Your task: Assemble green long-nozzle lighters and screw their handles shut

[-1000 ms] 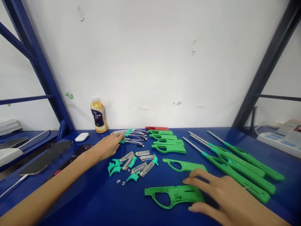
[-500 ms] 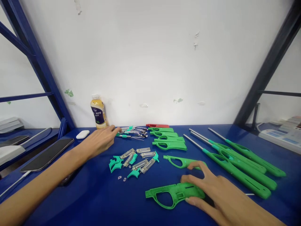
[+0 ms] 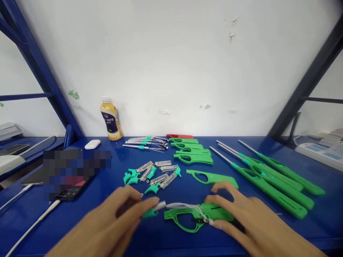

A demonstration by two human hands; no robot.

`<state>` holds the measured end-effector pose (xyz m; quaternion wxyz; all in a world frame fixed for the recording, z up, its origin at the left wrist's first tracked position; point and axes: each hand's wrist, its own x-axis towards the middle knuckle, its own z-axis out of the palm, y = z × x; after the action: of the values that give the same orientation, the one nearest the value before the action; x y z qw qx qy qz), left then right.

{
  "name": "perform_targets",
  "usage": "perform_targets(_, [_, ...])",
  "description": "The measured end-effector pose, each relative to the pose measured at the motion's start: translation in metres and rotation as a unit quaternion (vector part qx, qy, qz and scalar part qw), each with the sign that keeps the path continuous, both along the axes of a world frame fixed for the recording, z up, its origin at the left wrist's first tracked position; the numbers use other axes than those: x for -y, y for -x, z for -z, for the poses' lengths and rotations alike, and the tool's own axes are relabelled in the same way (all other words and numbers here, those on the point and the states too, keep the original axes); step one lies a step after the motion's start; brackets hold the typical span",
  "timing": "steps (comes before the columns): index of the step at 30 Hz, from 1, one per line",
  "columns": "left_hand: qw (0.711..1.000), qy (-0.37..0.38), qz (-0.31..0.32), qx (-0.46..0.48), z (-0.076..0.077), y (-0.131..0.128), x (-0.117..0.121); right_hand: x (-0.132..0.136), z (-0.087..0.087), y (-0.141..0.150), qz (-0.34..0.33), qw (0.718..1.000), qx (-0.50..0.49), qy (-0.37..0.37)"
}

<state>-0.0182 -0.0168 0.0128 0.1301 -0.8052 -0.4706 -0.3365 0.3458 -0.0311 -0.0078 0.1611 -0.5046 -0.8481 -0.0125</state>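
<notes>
My left hand (image 3: 118,217) is closed on a lighter nozzle assembly (image 3: 160,206), pinching it by its teal collar; most of the tube is hidden. White wires trail rightward from it to a small black part lying over the green lighter handle half (image 3: 182,223). My right hand (image 3: 238,217) grips that handle half at its rear, thumb near the wire ends. The shell lies inner side up on the table. Just behind it rests another green handle half (image 3: 214,179). Clear fuel tanks (image 3: 162,178) and teal triggers (image 3: 152,188) are scattered beyond my left hand.
More nozzle assemblies (image 3: 144,144) lie at the back, beside stacked green handle halves (image 3: 191,157) and a red one (image 3: 180,136). Several long green lighters (image 3: 270,192) occupy the right. A bottle (image 3: 111,121), white earphone case (image 3: 92,144) and phones (image 3: 72,191) with cables are left.
My left hand has come from the nozzle assemblies at the back to the front, bringing one to the handle half. My right hand stays on the shell. The view has shifted slightly.
</notes>
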Motion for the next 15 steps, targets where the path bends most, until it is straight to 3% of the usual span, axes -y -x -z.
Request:
perform_targets(3, [0.999,0.021,0.032,0.003,0.015,-0.008,0.002,0.004,0.008,0.002,0.002,1.000,-0.007,0.005])
perform_targets(9, [0.977,0.109,0.182,0.003,0.022,-0.007,-0.009,0.010,0.018,0.001,0.008,1.000,-0.007,0.006])
perform_targets(15, [0.973,0.152,0.177,-0.006,0.030,0.002,-0.005,0.008,0.012,0.002,0.004,1.000,-0.011,-0.004])
